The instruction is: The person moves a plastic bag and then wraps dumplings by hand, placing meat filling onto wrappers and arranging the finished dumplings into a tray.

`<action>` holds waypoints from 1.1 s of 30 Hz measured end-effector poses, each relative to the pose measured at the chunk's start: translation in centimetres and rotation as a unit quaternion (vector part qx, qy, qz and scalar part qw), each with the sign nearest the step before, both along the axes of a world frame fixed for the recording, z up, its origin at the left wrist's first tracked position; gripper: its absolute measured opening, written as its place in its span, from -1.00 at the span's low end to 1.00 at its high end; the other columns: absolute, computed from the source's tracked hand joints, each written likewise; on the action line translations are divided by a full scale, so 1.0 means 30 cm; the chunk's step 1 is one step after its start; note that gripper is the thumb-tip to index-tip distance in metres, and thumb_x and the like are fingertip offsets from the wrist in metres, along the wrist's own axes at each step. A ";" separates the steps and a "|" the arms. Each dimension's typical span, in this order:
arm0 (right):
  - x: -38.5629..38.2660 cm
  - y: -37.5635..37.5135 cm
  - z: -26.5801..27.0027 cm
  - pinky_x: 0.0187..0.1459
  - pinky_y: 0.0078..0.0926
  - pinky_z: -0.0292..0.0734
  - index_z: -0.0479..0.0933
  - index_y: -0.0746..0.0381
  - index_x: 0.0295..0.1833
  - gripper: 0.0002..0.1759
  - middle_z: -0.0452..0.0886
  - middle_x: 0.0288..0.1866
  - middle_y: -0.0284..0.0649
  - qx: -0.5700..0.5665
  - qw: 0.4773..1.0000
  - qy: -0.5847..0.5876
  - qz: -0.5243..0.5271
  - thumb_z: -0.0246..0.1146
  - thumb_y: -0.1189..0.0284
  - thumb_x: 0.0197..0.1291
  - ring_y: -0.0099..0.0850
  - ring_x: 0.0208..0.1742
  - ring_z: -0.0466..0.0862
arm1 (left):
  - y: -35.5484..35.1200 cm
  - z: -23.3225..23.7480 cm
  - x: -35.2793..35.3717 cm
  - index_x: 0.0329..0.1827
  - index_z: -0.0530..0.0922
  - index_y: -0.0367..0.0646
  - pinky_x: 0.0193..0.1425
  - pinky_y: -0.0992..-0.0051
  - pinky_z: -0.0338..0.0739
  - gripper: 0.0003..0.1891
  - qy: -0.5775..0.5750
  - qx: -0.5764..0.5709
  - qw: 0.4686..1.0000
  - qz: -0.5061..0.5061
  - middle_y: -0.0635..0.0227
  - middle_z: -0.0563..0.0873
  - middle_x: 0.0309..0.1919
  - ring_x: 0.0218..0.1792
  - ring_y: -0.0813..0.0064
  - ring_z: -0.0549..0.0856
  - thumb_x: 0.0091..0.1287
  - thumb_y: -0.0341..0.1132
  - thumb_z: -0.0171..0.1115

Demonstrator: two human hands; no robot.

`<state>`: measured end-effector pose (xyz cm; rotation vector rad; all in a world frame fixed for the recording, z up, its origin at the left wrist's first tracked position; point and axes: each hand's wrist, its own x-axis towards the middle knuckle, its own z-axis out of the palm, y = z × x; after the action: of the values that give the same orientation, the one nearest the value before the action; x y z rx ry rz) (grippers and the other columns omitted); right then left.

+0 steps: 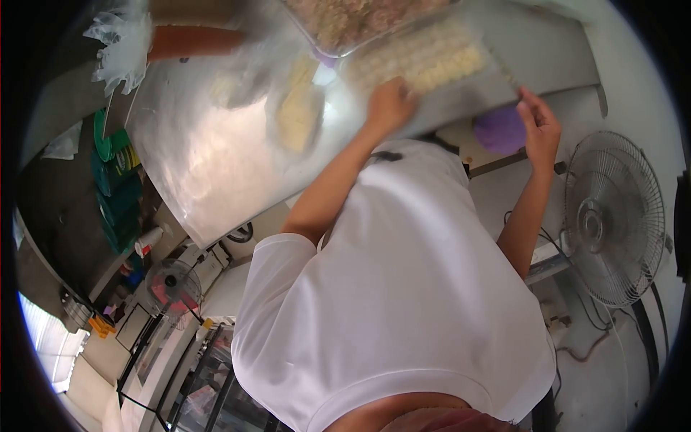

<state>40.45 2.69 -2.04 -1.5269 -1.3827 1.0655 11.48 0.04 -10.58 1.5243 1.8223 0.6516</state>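
Note:
A clear tray [461, 86] carries rows of small pale dough pieces [425, 65], all smeared by motion. My left hand [392, 106] is closed at the tray's near left side, its fingertips partly hidden. At the right end, the thumb and fingers of my right hand [540, 122] pinch the tray's corner. Just beyond the tray stands a clear container [338, 52] full of pinkish-brown minced filling [374, 18]. To the left of my left hand, a flattened pale piece of dough [299, 115] lies on the shiny metal table [209, 158].
Another person's arm [194, 43], with a clear plastic glove [122, 47], reaches in at the upper left. Below the table edge on the right is a round purple thing [500, 129]. A large fan [612, 216] stands at my right; a smaller fan [173, 284] is lower left.

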 end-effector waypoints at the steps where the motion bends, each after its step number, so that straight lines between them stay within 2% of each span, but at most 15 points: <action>1: 0.003 0.000 -0.004 -0.11 -0.75 0.42 0.62 0.29 0.18 -0.68 0.65 -0.17 -0.44 0.000 1.000 0.000 -0.001 0.29 0.50 0.33 -0.71 -0.23 0.52 | -0.003 -0.010 -0.008 -0.39 0.62 -0.23 -0.24 0.33 0.59 -0.74 0.000 0.000 1.000 -0.001 0.19 0.73 -0.47 -0.40 0.25 0.72 0.19 -0.19 0.41; 3: 0.005 0.006 -0.008 -0.08 -0.72 0.46 0.62 0.29 0.16 -0.69 0.70 -0.08 -0.38 -0.003 1.000 -0.018 0.005 0.28 0.50 0.34 -0.68 -0.18 0.57 | 0.003 -0.022 -0.017 -0.37 0.62 -0.23 -0.25 0.33 0.58 -0.75 -0.014 -0.009 0.999 0.052 0.18 0.72 -0.48 -0.41 0.24 0.72 0.17 -0.21 0.41; 7: 0.012 0.016 0.008 -0.05 -0.66 0.50 0.64 0.28 0.12 -0.71 0.74 -0.03 -0.28 -0.034 0.997 -0.064 0.037 0.29 0.51 0.31 -0.61 -0.12 0.65 | 0.017 -0.024 -0.007 -0.40 0.60 -0.23 -0.26 0.33 0.57 -0.75 -0.013 -0.032 0.997 0.068 0.17 0.71 -0.49 -0.42 0.24 0.72 0.15 -0.22 0.42; 9: 0.036 0.028 -0.010 -0.03 -0.57 0.54 0.66 0.25 0.09 -0.72 0.76 -0.05 -0.18 -0.041 0.979 -0.190 0.066 0.31 0.50 0.26 -0.50 -0.09 0.71 | 0.022 -0.033 0.001 -0.43 0.57 -0.24 -0.28 0.33 0.56 -0.73 -0.014 -0.041 0.997 0.069 0.17 0.70 -0.51 -0.44 0.26 0.70 0.13 -0.22 0.44; 13: 0.066 0.042 -0.061 -0.05 -0.53 0.56 0.67 0.22 0.05 -0.71 0.76 -0.09 -0.12 -0.024 0.967 -0.245 0.070 0.34 0.46 0.20 -0.42 -0.15 0.72 | 0.025 -0.056 -0.007 -0.45 0.56 -0.24 -0.29 0.35 0.56 -0.71 -0.023 -0.036 0.997 0.066 0.20 0.69 -0.53 -0.47 0.31 0.69 0.11 -0.20 0.46; 15: 0.073 0.048 -0.070 -0.09 -0.51 0.56 0.68 0.20 0.04 -0.70 0.76 -0.09 -0.12 -0.086 0.946 -0.301 0.089 0.37 0.41 0.18 -0.39 -0.18 0.73 | 0.022 -0.041 -0.010 -0.44 0.57 -0.24 -0.31 0.39 0.56 -0.71 -0.007 -0.036 0.997 0.068 0.23 0.68 -0.53 -0.48 0.37 0.67 0.10 -0.22 0.47; 19: 0.060 0.044 -0.067 -0.12 -0.50 0.56 0.69 0.21 0.03 -0.69 0.76 -0.10 -0.12 -0.039 0.949 -0.300 0.091 0.37 0.40 0.16 -0.38 -0.22 0.72 | 0.008 -0.029 -0.016 -0.43 0.58 -0.24 -0.31 0.43 0.55 -0.72 -0.019 -0.009 0.995 0.097 0.24 0.69 -0.53 -0.48 0.41 0.67 0.09 -0.23 0.49; 21: 0.037 0.039 -0.051 -0.12 -0.48 0.57 0.69 0.21 0.02 -0.71 0.75 -0.13 -0.11 -0.036 0.963 -0.253 0.089 0.36 0.42 0.16 -0.35 -0.24 0.72 | 0.008 -0.056 -0.023 -0.42 0.58 -0.24 -0.30 0.44 0.56 -0.72 -0.068 0.002 0.993 0.092 0.24 0.69 -0.52 -0.47 0.41 0.67 0.08 -0.23 0.50; 25: -0.002 0.033 -0.028 -0.11 -0.47 0.57 0.69 0.22 0.00 -0.72 0.75 -0.13 -0.09 -0.058 0.962 -0.237 0.123 0.35 0.44 0.16 -0.31 -0.24 0.72 | 0.017 -0.063 -0.013 -0.42 0.59 -0.24 -0.30 0.43 0.57 -0.71 -0.049 -0.013 0.996 0.079 0.24 0.70 -0.51 -0.47 0.41 0.68 0.07 -0.22 0.51; 28: 0.010 0.028 -0.070 -0.09 -0.47 0.57 0.69 0.23 0.00 -0.73 0.75 -0.12 -0.10 -0.029 0.956 -0.250 0.149 0.35 0.46 0.16 -0.29 -0.22 0.73 | 0.018 -0.010 -0.009 -0.42 0.59 -0.23 -0.30 0.43 0.57 -0.71 -0.044 -0.033 0.995 0.079 0.24 0.70 -0.51 -0.46 0.41 0.69 0.06 -0.22 0.51; 30: 0.018 0.028 -0.080 -0.07 -0.47 0.58 0.69 0.24 -0.01 -0.72 0.75 -0.12 -0.10 -0.031 0.955 -0.256 0.145 0.35 0.46 0.14 -0.28 -0.20 0.74 | 0.020 0.031 -0.014 -0.36 0.57 -0.13 -0.16 0.21 0.56 -0.79 -0.046 -0.094 0.991 0.087 0.18 0.69 -0.39 -0.28 0.12 0.68 0.05 -0.24 0.40; 33: 0.021 0.021 -0.082 -0.06 -0.46 0.58 0.69 0.24 -0.01 -0.72 0.75 -0.13 -0.09 -0.028 0.960 -0.245 0.136 0.36 0.46 0.14 -0.27 -0.18 0.74 | 0.021 0.011 -0.022 -0.37 0.57 -0.15 -0.16 0.22 0.55 -0.78 -0.048 -0.080 0.992 0.088 0.16 0.69 -0.39 -0.27 0.11 0.68 0.04 -0.25 0.41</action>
<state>41.09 3.32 -4.50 -1.7540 -1.9610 0.9223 10.80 0.66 -10.27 1.2181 1.8995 0.6332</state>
